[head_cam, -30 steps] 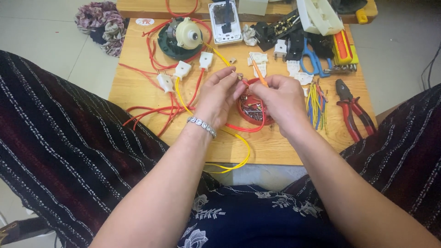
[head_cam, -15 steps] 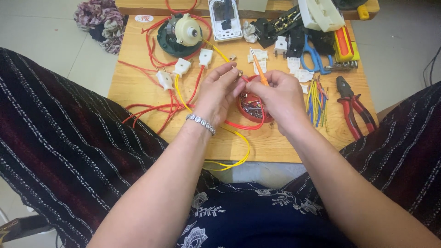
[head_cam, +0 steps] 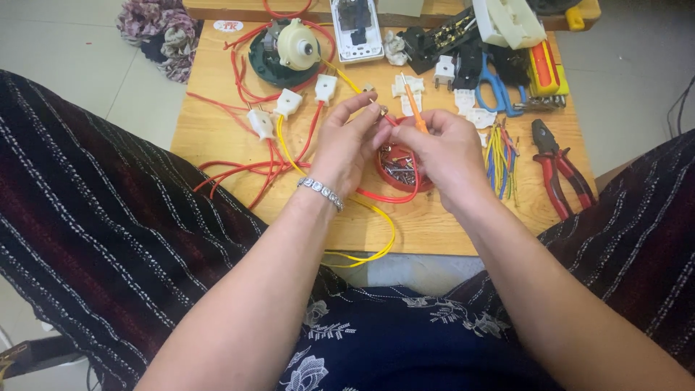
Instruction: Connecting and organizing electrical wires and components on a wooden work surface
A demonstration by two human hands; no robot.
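Together, two hands: left hand [head_cam: 347, 145], right hand [head_cam: 441, 148] gripping one orange screwdriver [head_cam: 413, 107].

Bright even light, soft shadows, sharp

I log a matt pale wood table [head_cam: 217, 108]; glossy red plastic dish [head_cam: 423, 182] of bright metal screws [head_cam: 397, 168]; smooth orange plastic screwdriver [head_cam: 413, 108]; pliers [head_cam: 554, 163] of dull metal, red rubbery grips; shiny metal bracelet [head_cam: 322, 192].

Left hand [head_cam: 347, 145] and right hand [head_cam: 441, 148], both bare, forearms unsleeved. Silver link bracelet [head_cam: 321, 192] at the left wrist. Dark striped trousers [head_cam: 94, 239]; navy floral top [head_cam: 376, 337].
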